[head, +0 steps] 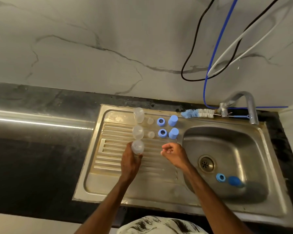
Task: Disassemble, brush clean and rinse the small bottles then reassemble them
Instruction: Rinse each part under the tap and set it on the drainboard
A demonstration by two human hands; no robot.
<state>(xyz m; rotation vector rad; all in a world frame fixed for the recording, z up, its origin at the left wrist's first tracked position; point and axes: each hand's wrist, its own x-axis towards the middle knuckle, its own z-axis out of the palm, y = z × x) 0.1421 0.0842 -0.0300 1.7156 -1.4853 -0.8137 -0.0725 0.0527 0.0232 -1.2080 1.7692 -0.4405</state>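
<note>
Clasps the clear bottle, likely light, stiff and wet-slick, round its mid-body in the left grip; curls the right grip loosely, cannot tell whether round anything.

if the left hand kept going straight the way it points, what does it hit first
Likely the middle bottle, just beyond the held bottle in the left hand; depth is unclear.

Head camera looks steeply down over sink.
</note>
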